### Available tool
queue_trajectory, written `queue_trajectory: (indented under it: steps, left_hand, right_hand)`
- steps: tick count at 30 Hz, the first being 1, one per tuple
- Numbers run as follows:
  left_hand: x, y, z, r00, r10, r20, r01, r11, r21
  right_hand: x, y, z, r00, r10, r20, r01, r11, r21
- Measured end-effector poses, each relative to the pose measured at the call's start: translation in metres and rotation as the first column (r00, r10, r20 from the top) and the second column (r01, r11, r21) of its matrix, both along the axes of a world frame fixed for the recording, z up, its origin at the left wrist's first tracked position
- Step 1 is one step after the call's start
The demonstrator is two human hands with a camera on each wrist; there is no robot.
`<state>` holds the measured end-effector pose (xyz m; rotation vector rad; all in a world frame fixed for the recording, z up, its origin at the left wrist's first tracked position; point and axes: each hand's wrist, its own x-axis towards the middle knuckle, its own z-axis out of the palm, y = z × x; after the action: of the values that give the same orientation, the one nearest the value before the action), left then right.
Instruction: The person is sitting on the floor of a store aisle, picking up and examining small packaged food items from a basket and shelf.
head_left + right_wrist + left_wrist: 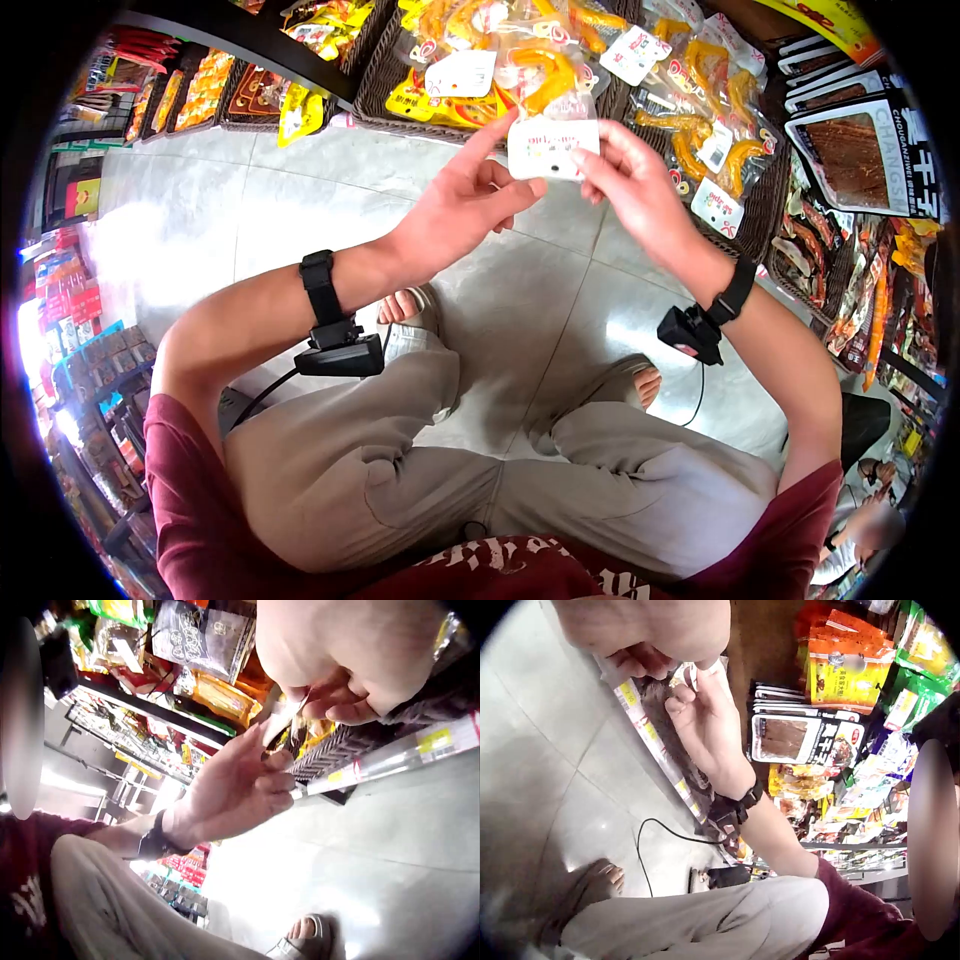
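Observation:
A clear packet [545, 85] with a curled orange-yellow item and a white printed card [553, 150] is held up at the front of the display baskets. My right hand [640, 185] pinches the card's right side, thumb across its face. On the left, my left hand [455, 210] holds the card's edge with its index finger stretched along the upper left corner and its thumb at the lower edge; its other fingers curl. The left wrist view shows my right hand [712, 735] at the packet. In the right wrist view, my left hand [232, 784] touches the pale card [279, 727].
Wicker baskets [375, 85] with similar packets [715, 100] stand ahead. Black packs of dried food [850, 150] hang at the right. Shelves of goods [100, 390] line the left. Grey floor tiles [530, 270] lie below, and another person [865, 525] is at the lower right.

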<state>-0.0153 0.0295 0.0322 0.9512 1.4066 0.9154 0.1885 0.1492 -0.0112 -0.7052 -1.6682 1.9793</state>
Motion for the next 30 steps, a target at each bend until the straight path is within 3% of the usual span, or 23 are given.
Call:
queue_trajectory:
  steps: [4, 5, 8, 12, 14, 18, 21, 22, 24, 28, 30]
  left_hand:
    - [-0.001, 0.003, 0.007, 0.996, 0.081, 0.036, -0.08, 0.996, -0.049]
    - [-0.001, -0.001, 0.005, 0.996, 0.084, 0.037, -0.081, 0.993, -0.086]
    - [-0.001, -0.013, -0.005, 1.0, -0.009, 0.028, 0.013, 0.989, -0.15]
    - [0.008, -0.021, -0.012, 0.999, -0.026, 0.028, 0.031, 0.98, -0.196]
    - [0.009, -0.02, -0.015, 0.998, -0.048, 0.035, 0.053, 0.985, -0.165]
    - [0.005, -0.017, -0.009, 0.991, -0.134, -0.031, 0.124, 0.967, -0.224]
    - [0.0, -0.021, -0.017, 0.976, -0.204, -0.072, 0.18, 0.95, -0.255]
    - [-0.003, -0.022, -0.019, 0.976, -0.203, -0.074, 0.178, 0.95, -0.258]
    - [-0.008, -0.024, -0.024, 0.969, -0.237, -0.077, 0.21, 0.944, -0.256]
    - [-0.033, -0.023, -0.021, 0.986, -0.162, 0.026, 0.164, 0.966, -0.201]
    - [-0.053, -0.019, 0.0, 0.988, -0.129, -0.088, 0.111, 0.976, -0.188]
  right_hand:
    - [-0.008, 0.031, 0.003, 0.998, -0.049, 0.042, 0.054, 0.992, -0.118]
    - [-0.009, 0.037, 0.0, 0.999, -0.051, -0.014, 0.048, 0.989, -0.143]
    - [-0.006, 0.043, 0.006, 0.996, -0.058, -0.075, 0.044, 0.985, -0.169]
    - [0.002, 0.044, -0.001, 0.997, -0.059, -0.047, 0.061, 0.997, 0.041]
    - [0.013, 0.048, -0.009, 0.984, -0.159, 0.077, 0.117, 0.916, 0.384]
    - [0.041, 0.084, -0.061, 0.89, -0.453, 0.043, 0.379, 0.79, 0.482]
    - [0.067, 0.109, -0.063, 0.816, -0.574, 0.069, 0.286, 0.504, 0.815]
    - [0.071, 0.112, -0.063, 0.817, -0.573, 0.068, 0.287, 0.507, 0.813]
    - [0.081, 0.121, -0.064, 0.721, -0.669, 0.181, 0.063, 0.323, 0.944]
    - [0.09, 0.127, -0.083, 0.69, -0.649, 0.32, -0.067, 0.383, 0.921]
    - [0.089, 0.12, -0.083, 0.66, -0.674, 0.332, -0.079, 0.378, 0.923]
